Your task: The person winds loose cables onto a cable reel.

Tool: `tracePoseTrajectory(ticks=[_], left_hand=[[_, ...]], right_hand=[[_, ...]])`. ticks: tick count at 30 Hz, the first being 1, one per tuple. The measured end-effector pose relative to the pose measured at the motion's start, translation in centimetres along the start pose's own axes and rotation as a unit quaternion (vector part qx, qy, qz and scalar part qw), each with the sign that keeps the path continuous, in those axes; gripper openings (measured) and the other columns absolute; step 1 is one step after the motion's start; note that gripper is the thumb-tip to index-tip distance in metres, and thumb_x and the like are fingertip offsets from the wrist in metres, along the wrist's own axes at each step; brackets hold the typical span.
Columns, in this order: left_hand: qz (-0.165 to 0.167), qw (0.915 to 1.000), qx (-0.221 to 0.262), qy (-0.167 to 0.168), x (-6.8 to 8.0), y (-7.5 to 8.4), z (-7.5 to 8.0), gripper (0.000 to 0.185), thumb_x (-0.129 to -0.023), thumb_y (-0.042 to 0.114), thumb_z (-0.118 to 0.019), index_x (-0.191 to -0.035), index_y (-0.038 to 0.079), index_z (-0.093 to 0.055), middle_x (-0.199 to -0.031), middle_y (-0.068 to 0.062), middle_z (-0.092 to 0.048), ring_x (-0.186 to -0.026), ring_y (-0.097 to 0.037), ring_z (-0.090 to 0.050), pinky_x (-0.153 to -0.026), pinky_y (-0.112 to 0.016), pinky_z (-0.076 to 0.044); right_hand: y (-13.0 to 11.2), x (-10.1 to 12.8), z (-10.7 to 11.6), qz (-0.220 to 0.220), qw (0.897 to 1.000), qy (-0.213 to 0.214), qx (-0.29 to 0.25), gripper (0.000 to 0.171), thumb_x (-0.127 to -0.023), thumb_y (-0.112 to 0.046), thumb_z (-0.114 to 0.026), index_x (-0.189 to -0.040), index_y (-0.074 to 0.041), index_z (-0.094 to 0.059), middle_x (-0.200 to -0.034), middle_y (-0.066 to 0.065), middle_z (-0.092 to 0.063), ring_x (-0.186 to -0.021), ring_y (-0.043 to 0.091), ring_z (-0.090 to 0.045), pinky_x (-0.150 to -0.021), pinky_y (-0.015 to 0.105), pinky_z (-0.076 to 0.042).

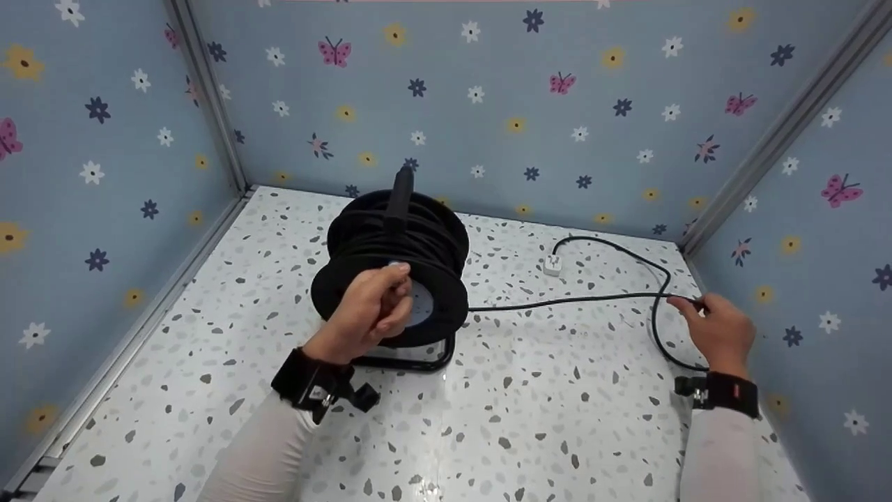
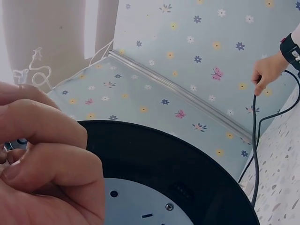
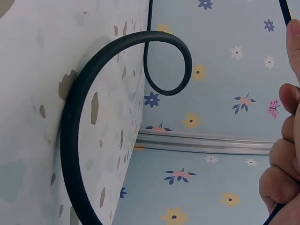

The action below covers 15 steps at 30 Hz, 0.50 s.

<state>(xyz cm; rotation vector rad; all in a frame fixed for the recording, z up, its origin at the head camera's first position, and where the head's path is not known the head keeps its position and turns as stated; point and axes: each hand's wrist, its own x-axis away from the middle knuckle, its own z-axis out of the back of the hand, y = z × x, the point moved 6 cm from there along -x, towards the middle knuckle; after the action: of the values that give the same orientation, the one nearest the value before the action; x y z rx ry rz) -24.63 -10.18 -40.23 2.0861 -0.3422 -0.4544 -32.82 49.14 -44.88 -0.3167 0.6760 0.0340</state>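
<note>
A black cable reel (image 1: pixel 397 272) stands upright on a black tube frame on the speckled tabletop (image 1: pixel 488 432). My left hand (image 1: pixel 373 307) grips a small knob on the reel's light grey face (image 2: pixel 140 208). A black cable (image 1: pixel 557 302) runs from the reel to the right, where my right hand (image 1: pixel 718 328) pinches it. Past the hand the cable loops (image 3: pixel 93 117) and runs back to a white plug (image 1: pixel 552 265) lying near the rear wall. The reel's upright black handle (image 1: pixel 400 195) rises above the drum.
Blue walls (image 1: pixel 529 104) printed with flowers and butterflies enclose the table on the left, back and right, with metal strips (image 1: pixel 780 132) in the corners. The right wall lies close beside my right hand.
</note>
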Motion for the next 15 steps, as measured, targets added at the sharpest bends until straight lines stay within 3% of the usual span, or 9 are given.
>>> tracePoseTrajectory(ticks=[10,15], left_hand=[[-0.006,0.9994,-0.034,0.008,-0.5,-0.8,-0.8,0.042,-0.114,0.034,-0.058,-0.079,0.012,-0.049,-0.049,0.004,-0.041,-0.038,-0.005,-0.031,-0.037,-0.022,-0.024],[-0.007,0.9990,-0.044,-0.003,-0.4,-1.0,-1.0,0.044,-0.116,0.035,-0.057,-0.079,0.012,-0.048,-0.050,0.004,-0.042,-0.039,-0.006,-0.032,-0.037,-0.023,-0.024]], right_hand=[[-1.7,-0.5,0.1,0.036,0.999,-0.026,0.004,0.063,-0.096,-0.064,-0.076,-0.074,-0.014,-0.046,-0.062,-0.001,-0.035,-0.052,0.026,-0.039,-0.055,0.039,-0.025],[-2.0,-0.3,-0.1,0.057,0.998,-0.016,0.009,0.061,-0.091,-0.046,-0.092,-0.072,-0.015,-0.043,-0.062,-0.002,-0.032,-0.052,0.025,-0.036,-0.054,0.038,-0.023]])
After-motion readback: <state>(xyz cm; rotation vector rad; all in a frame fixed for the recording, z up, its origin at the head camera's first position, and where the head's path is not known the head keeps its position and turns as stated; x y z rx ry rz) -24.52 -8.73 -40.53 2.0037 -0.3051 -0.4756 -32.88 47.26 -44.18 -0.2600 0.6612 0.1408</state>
